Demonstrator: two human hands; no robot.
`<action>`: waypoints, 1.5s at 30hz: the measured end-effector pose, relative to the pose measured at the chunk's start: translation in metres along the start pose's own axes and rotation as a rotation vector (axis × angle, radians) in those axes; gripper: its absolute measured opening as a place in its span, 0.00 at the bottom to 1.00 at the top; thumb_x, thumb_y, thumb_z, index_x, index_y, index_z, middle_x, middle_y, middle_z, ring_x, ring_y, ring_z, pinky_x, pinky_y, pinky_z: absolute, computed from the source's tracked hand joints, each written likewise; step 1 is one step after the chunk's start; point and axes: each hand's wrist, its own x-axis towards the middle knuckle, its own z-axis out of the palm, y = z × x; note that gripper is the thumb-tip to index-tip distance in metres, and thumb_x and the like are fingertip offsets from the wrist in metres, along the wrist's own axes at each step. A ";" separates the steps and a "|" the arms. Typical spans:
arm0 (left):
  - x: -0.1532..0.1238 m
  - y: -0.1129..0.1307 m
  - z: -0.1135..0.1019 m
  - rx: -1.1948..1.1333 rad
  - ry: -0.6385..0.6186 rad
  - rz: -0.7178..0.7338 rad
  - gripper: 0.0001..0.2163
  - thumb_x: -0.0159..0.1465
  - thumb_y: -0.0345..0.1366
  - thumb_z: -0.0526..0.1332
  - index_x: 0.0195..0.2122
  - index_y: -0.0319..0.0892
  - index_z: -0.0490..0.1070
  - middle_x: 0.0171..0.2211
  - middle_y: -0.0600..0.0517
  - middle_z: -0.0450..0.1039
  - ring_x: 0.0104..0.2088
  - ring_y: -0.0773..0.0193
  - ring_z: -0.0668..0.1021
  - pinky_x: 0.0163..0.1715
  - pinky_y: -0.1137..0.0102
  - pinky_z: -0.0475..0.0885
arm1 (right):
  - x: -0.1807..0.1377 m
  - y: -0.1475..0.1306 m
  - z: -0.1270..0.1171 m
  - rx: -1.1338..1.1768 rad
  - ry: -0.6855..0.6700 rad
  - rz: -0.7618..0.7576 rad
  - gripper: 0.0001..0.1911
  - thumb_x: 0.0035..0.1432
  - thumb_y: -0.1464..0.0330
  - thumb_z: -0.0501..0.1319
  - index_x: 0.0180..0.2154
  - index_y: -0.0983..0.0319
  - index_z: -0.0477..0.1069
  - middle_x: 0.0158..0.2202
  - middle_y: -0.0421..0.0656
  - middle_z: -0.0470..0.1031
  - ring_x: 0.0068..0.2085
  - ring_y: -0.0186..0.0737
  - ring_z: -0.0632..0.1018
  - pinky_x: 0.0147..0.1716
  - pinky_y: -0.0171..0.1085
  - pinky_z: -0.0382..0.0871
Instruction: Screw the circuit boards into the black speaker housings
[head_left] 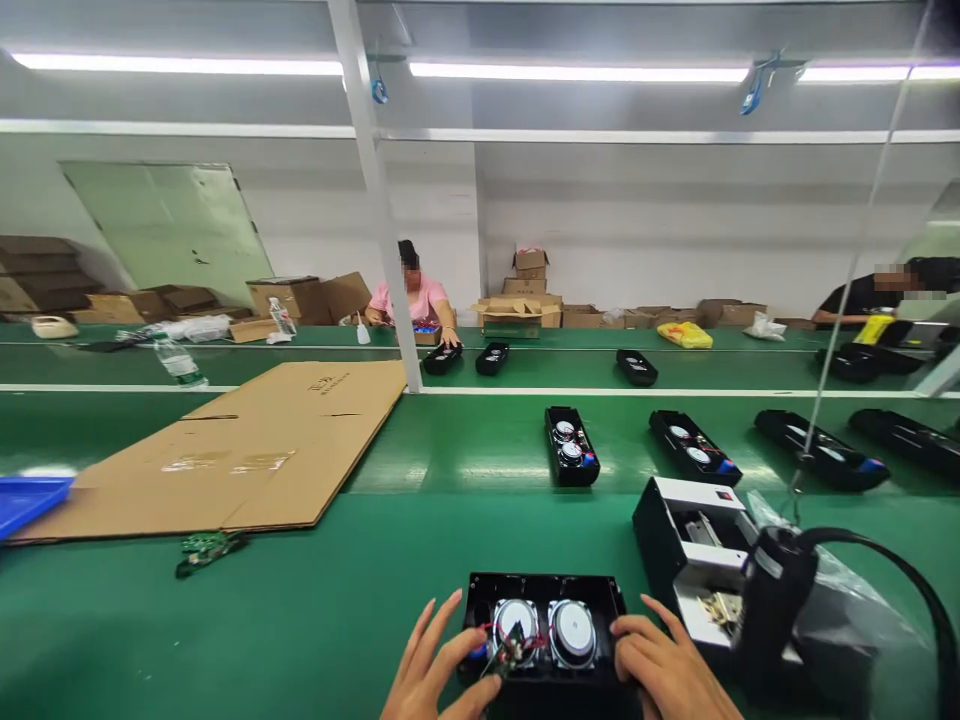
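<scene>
Head view: an open black plastic speaker housing [540, 586] lies on the green worktop [300, 620] at the near edge, between both hands. The left hand [431, 675] has its fingers spread loose, touching the thin red wires and small circuit board [504, 652]. The right hand [664, 672] curls its fingers over the housing's right end. The shell looks stiff, smooth and fairly light. The round silver speaker cones [572, 632] and wiring seem fragile, so the rigid end walls look best to hold.
</scene>
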 end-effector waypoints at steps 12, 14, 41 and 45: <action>0.042 0.011 0.052 -0.395 -0.062 -0.465 0.09 0.75 0.42 0.66 0.41 0.49 0.85 0.64 0.45 0.78 0.71 0.41 0.74 0.64 0.43 0.79 | 0.045 -0.054 -0.001 0.252 0.324 0.130 0.18 0.66 0.78 0.64 0.54 0.58 0.78 0.52 0.49 0.87 0.53 0.49 0.87 0.55 0.47 0.82; 0.042 0.013 0.055 -0.428 -0.082 -0.461 0.08 0.73 0.44 0.69 0.40 0.49 0.86 0.63 0.45 0.79 0.70 0.39 0.75 0.63 0.42 0.80 | 0.058 -0.060 0.007 0.317 0.276 0.086 0.19 0.66 0.80 0.62 0.54 0.58 0.78 0.50 0.46 0.88 0.49 0.46 0.86 0.53 0.44 0.80; 0.050 0.015 0.049 -0.339 -0.470 -0.250 0.18 0.51 0.24 0.76 0.41 0.50 0.86 0.66 0.49 0.76 0.78 0.32 0.60 0.75 0.29 0.52 | 0.083 -0.073 -0.014 0.170 -0.403 0.228 0.18 0.60 0.83 0.60 0.42 0.58 0.80 0.44 0.44 0.86 0.45 0.48 0.85 0.42 0.39 0.68; 0.056 0.017 0.044 -0.342 -0.505 -0.219 0.18 0.53 0.23 0.74 0.42 0.52 0.87 0.64 0.51 0.78 0.78 0.35 0.60 0.76 0.31 0.51 | 0.080 -0.075 -0.011 0.236 -0.394 0.281 0.16 0.61 0.80 0.60 0.44 0.58 0.80 0.47 0.45 0.85 0.48 0.50 0.83 0.47 0.41 0.72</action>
